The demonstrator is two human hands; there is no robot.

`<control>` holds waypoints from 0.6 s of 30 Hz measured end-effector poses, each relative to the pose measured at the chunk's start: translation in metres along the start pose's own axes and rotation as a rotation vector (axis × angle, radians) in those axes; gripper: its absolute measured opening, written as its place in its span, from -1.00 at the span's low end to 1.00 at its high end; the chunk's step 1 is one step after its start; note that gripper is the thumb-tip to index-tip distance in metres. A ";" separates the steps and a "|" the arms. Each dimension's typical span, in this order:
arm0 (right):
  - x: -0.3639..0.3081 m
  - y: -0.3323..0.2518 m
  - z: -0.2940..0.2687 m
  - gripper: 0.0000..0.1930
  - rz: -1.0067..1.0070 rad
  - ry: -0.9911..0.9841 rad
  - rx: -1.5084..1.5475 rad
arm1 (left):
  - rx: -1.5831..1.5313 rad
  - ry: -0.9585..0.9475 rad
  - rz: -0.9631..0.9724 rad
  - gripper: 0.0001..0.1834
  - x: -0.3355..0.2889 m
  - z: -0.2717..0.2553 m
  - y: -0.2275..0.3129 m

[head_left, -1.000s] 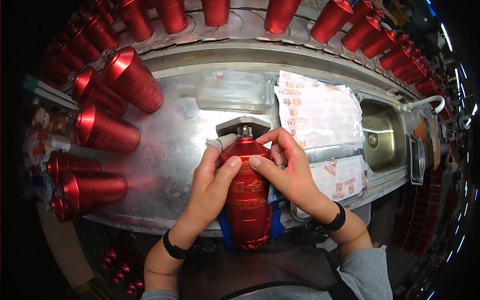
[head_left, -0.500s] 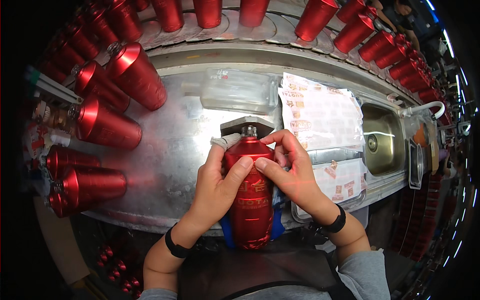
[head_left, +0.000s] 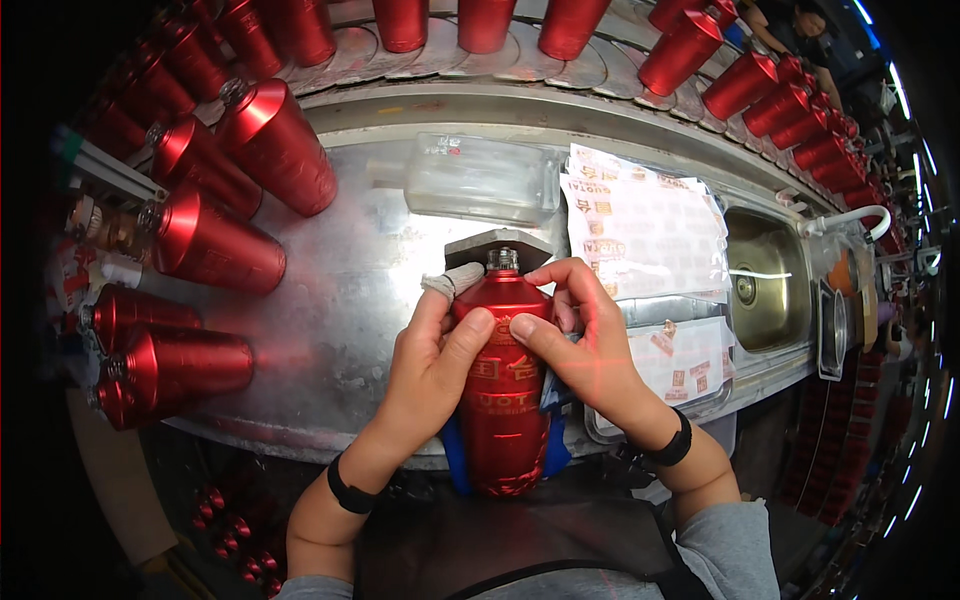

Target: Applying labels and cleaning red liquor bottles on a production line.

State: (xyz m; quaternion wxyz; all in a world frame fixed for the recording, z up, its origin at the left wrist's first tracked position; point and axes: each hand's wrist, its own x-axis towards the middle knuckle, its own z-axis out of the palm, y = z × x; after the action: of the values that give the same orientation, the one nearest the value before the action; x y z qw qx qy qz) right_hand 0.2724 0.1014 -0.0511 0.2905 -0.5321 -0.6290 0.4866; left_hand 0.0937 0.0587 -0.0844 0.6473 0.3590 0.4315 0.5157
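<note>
A glossy red bottle [head_left: 505, 440] with gold lettering lies at the front edge of the bench, its clear ridged neck [head_left: 503, 259] pointing away from me against a grey angled metal stop [head_left: 497, 242]. My left hand [head_left: 437, 345] is closed around the left side of its shoulder, thumb on the front, a pale wrap on one fingertip. On the opposite side my right hand [head_left: 575, 330] grips the shoulder, thumb pressed beside a small gold emblem [head_left: 505, 328]. Blue padding [head_left: 555, 445] shows under the bottle's lower part.
Several red bottles [head_left: 215, 240] stand at the left. A conveyor [head_left: 450, 60] carries more along the back. Behind the stop lies a clear bottle-shaped container [head_left: 483, 178]. Printed sheets [head_left: 645, 230] lie at the right, before a metal sink [head_left: 765, 285] with a white tap [head_left: 865, 215].
My left thumb has slid slightly left, away from the right thumb, uncovering more of the gold emblem. The conveyor's bottles have moved to the right. My right hand has barely moved.
</note>
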 end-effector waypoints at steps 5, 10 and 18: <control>0.000 0.006 -0.004 -0.54 0.075 -0.043 0.185 | -0.071 -0.003 -0.014 -0.45 -0.002 -0.002 -0.001; -0.003 0.005 -0.004 -0.52 -0.051 -0.043 0.037 | -0.077 -0.002 0.001 -0.40 -0.004 0.003 0.002; -0.005 0.001 0.000 -0.49 -0.053 -0.006 -0.048 | 0.008 0.045 0.029 -0.44 -0.001 0.006 0.000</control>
State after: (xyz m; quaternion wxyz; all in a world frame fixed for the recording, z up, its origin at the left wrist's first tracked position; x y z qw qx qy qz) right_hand 0.2743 0.0966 -0.0514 0.2886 -0.5207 -0.6552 0.4651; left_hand 0.0990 0.0578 -0.0819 0.6284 0.3561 0.4426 0.5314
